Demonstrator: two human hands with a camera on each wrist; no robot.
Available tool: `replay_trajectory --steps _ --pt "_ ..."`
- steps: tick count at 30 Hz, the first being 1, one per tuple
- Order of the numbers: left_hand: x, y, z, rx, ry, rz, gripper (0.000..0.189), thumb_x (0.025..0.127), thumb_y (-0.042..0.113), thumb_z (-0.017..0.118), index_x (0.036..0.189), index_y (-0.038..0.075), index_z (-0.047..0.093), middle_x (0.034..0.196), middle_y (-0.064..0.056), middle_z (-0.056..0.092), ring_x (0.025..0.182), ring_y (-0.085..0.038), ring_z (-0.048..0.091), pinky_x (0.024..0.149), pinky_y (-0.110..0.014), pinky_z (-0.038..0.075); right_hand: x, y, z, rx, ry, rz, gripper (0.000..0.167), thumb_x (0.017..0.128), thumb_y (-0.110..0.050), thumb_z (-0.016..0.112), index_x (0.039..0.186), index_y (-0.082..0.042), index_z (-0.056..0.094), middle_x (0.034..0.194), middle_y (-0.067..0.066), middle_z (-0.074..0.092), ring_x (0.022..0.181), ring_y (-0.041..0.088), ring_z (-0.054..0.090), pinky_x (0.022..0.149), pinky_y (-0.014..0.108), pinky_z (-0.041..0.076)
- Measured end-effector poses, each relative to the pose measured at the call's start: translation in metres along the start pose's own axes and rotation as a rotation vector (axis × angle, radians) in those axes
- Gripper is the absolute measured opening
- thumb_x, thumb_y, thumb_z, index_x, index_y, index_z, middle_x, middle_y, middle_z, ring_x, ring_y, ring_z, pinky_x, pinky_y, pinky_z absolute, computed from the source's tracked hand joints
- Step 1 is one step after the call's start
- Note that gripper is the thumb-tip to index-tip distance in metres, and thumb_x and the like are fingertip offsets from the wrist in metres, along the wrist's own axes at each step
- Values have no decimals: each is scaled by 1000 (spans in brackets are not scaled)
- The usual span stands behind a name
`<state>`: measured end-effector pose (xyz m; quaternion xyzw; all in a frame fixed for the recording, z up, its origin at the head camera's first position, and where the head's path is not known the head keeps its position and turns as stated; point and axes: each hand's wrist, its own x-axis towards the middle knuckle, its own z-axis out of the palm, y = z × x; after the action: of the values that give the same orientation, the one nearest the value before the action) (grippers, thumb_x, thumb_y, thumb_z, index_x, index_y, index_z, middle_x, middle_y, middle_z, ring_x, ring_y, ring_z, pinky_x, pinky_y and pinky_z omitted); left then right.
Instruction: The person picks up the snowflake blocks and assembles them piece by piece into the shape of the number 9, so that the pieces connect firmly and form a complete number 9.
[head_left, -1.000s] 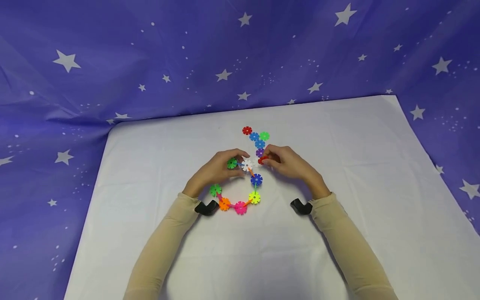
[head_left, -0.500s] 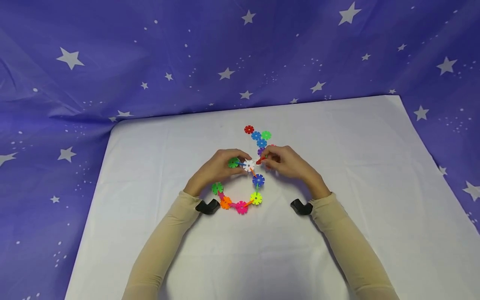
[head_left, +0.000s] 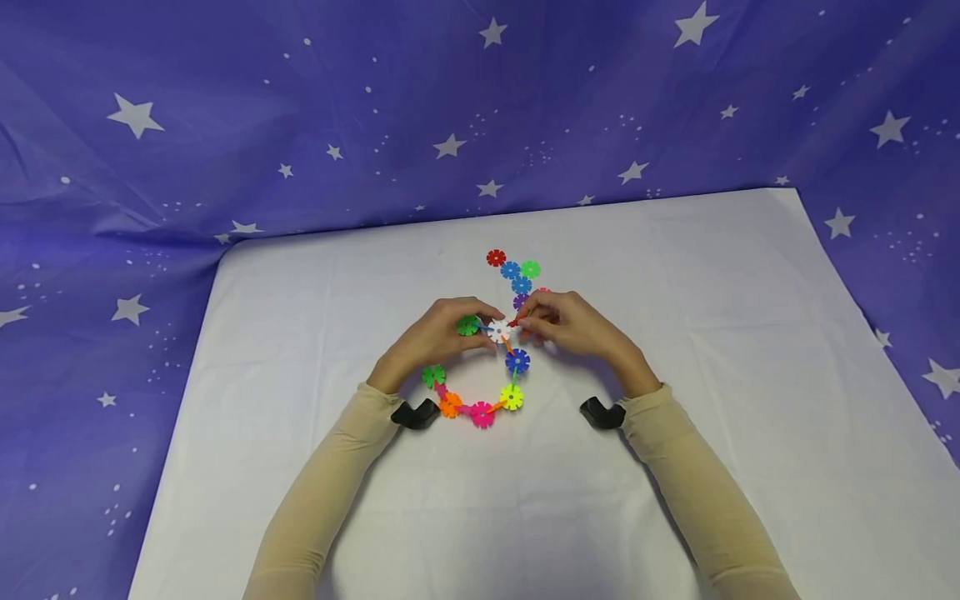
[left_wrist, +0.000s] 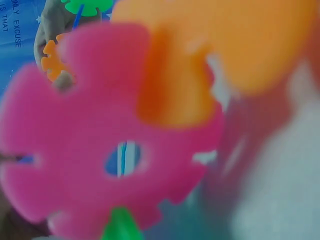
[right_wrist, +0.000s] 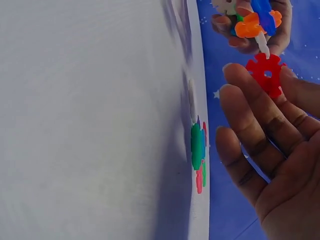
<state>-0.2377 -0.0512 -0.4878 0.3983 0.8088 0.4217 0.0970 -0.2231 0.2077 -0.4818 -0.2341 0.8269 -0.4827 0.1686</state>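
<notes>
My left hand (head_left: 450, 332) holds the end of a chain of slotted plastic discs, fingers and thumb around a white disc (head_left: 499, 331) and beside a green disc (head_left: 468, 325). From there the chain curves down through a blue disc (head_left: 517, 361), a yellow disc (head_left: 512, 397), a pink disc (head_left: 482, 414) and an orange disc (head_left: 451, 405) to another green disc (head_left: 433, 377). My right hand (head_left: 564, 323) pinches a red disc (right_wrist: 266, 75) between thumb and index finger. In the right wrist view the red disc meets a white disc edge (right_wrist: 262, 44). A pink disc (left_wrist: 85, 150) fills much of the left wrist view.
Behind the hands, loose discs lie on the white-covered table (head_left: 675, 500): a red disc (head_left: 496, 258), blue discs (head_left: 510, 270), a light green disc (head_left: 530, 269) and a purple disc (head_left: 521, 302). The right hand partly hides some. A starry purple cloth (head_left: 375, 108) hangs behind the table.
The right hand has turned the red disc edge-on and brought it left against the white disc. The left hand stays almost still with the chain.
</notes>
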Motion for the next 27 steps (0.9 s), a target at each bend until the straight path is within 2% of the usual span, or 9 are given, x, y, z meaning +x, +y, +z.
replay_trajectory --steps 7,14,20,24,27 --pt "1 1 3 3 1 20 38 82 18 79 118 10 70 106 -1 71 97 -12 64 90 -29 53 -1 -1 0 32 5 -26 11 97 -13 60 100 -4 67 87 13 74 73 28 67 67 37 55" --pt "2 3 7 0 32 62 36 83 15 78 118 7 70 106 -4 72 94 -13 65 87 -29 53 -1 -1 2 13 51 -61 11 95 -10 63 89 -1 65 82 13 73 70 29 65 61 25 47" --pt "3 3 10 4 61 90 37 83 12 78 118 6 71 105 -5 72 93 -14 65 85 -29 53 0 -1 4 -34 76 -54 11 93 -10 66 85 -2 66 80 10 73 67 24 64 58 22 45" --pt "3 4 10 1 44 56 37 83 12 77 120 8 69 109 -5 71 98 -13 64 91 -30 52 0 0 2 -27 57 -38 9 93 -13 66 89 -5 68 82 8 73 66 25 64 57 24 47" --pt "4 5 8 20 26 34 37 83 15 78 119 10 70 109 -3 71 98 -13 63 92 -31 51 -2 3 -4 -18 42 -14 12 95 -17 65 101 -7 68 83 10 72 66 26 62 58 26 48"
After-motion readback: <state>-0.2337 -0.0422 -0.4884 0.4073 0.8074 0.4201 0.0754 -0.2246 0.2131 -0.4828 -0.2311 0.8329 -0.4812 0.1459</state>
